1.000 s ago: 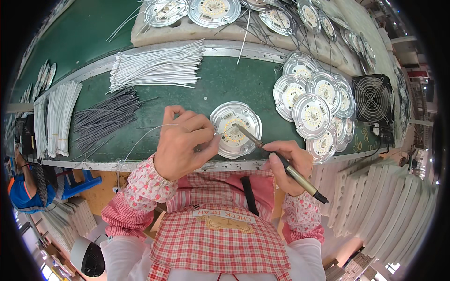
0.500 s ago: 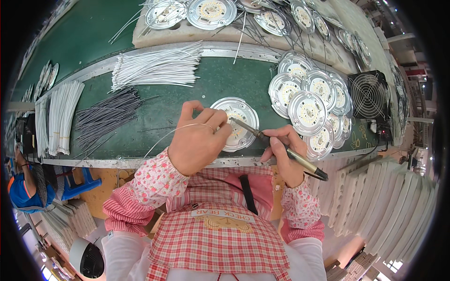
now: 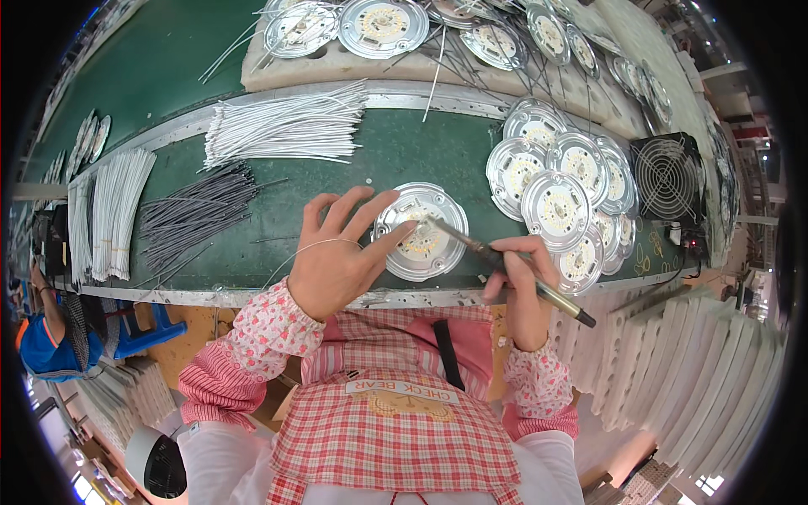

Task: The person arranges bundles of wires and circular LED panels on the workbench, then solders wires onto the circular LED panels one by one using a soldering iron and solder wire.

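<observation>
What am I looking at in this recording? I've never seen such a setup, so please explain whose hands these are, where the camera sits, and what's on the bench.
There's no machine here: the grips are one person's bare hands. You look down through a wide fisheye camera worn on their head, so straight edges bend.

The right hand holds a pen-like tool, probably a soldering iron, its tip over a round metal disc. The left hand reaches its forefinger over that disc. A thin pale wire runs across this hand; whether it's pinched is unclear.

On the green bench lie white wires and dark grey wires to the left, with overlapping discs and a black fan to the right.
</observation>
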Demonstrator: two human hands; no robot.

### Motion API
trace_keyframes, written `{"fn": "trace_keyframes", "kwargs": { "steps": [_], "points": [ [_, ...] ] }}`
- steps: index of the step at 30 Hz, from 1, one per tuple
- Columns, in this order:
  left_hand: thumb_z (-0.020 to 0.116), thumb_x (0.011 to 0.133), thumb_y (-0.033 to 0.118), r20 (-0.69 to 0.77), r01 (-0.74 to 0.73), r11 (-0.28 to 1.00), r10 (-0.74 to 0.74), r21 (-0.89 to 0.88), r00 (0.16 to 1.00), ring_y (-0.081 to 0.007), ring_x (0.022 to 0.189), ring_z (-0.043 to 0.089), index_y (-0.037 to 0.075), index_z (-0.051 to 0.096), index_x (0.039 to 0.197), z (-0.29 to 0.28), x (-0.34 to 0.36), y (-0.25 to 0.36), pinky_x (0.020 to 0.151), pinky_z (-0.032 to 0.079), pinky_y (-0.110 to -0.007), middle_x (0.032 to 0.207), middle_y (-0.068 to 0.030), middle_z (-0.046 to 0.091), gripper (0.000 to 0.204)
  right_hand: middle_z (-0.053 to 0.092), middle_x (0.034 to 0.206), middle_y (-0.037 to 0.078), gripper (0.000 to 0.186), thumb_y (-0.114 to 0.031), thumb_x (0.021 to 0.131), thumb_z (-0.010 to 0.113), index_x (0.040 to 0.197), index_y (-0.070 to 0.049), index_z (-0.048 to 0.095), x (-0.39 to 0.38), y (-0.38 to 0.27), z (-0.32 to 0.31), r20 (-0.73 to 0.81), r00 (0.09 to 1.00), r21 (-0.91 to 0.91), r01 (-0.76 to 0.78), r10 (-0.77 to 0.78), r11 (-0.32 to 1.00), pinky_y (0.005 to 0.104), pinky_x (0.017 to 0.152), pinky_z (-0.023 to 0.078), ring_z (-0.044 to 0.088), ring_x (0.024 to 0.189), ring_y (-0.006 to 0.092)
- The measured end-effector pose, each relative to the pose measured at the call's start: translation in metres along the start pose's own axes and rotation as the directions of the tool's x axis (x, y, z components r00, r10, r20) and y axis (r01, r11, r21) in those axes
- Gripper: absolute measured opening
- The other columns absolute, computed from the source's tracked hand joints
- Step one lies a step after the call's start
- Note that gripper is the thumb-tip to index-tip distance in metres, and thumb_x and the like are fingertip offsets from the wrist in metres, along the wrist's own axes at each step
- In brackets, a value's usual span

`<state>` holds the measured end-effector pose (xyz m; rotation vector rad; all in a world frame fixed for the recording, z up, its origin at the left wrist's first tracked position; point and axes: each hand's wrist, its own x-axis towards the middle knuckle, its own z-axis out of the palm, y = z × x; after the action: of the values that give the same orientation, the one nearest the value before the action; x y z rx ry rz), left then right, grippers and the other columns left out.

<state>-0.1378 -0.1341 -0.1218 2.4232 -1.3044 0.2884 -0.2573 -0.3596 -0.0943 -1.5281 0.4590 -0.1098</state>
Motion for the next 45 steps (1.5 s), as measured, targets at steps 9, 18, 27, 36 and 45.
{"fn": "trace_keyframes", "kwargs": {
  "steps": [9,18,27,36,45],
  "points": [
    [0.071,0.076,0.013,-0.01,-0.002,0.996,0.001,-0.088,1.0,-0.0267,0.116,0.054,0.02,0.07,0.114,-0.006,0.008,-0.008,0.096,0.039,-0.047,0.126,-0.0035,0.059,0.039,0.057,0.122,0.022,0.091,-0.033,0.066,0.088,0.141,-0.004,0.045,0.027,0.018,0.036,0.378,0.788,-0.649,0.6,-0.486,0.468,0.051,0.102,0.039,0.052,0.119,0.0418],
    [0.068,0.085,0.01,-0.082,-0.034,0.988,0.047,0.151,0.995,-0.0302,0.085,0.06,0.006,0.06,0.094,0.003,0.043,-0.088,0.078,0.046,-0.041,0.094,-0.0073,0.062,0.012,0.06,0.118,0.016,0.065,-0.019,0.07,0.08,0.131,-0.01,0.057,-0.041,0.028,0.001,0.348,0.808,-0.806,0.517,-0.475,0.289,0.0495,0.099,0.041,0.054,0.118,0.0359],
    [0.066,0.087,0.007,0.009,0.048,0.999,-0.048,0.017,0.999,-0.0359,0.084,0.062,0.004,0.06,0.093,-0.006,0.063,-0.088,0.077,0.049,-0.042,0.091,-0.0117,0.065,0.01,0.07,0.088,0.011,0.039,-0.001,0.077,0.075,0.114,-0.006,0.067,-0.02,0.003,-0.004,0.212,0.805,-0.632,0.546,-0.554,0.551,0.0304,0.07,0.053,0.067,0.076,0.0214],
    [0.071,0.086,0.0,-0.088,0.101,0.757,-0.205,-0.646,0.975,-0.0155,0.075,0.064,0.004,0.073,0.097,-0.002,0.073,0.0,0.068,0.05,-0.026,0.086,-0.0072,0.066,0.012,0.069,0.086,0.008,0.034,-0.006,0.087,0.073,0.119,-0.003,0.063,0.011,0.007,0.017,-0.154,0.881,-0.495,0.322,-0.447,0.807,0.0259,0.063,0.052,0.064,0.069,0.011],
    [0.074,0.084,0.001,0.019,0.224,0.67,-0.299,-0.707,0.954,-0.0121,0.067,0.06,0.003,0.073,0.095,0.009,0.067,0.026,0.06,0.046,-0.025,0.083,-0.0053,0.068,0.012,0.07,0.093,0.01,0.034,-0.007,0.088,0.071,0.121,-0.002,0.062,0.013,0.006,0.024,-0.242,0.911,-0.388,0.223,-0.332,0.894,0.0271,0.067,0.052,0.065,0.073,0.0133]
  ]
}}
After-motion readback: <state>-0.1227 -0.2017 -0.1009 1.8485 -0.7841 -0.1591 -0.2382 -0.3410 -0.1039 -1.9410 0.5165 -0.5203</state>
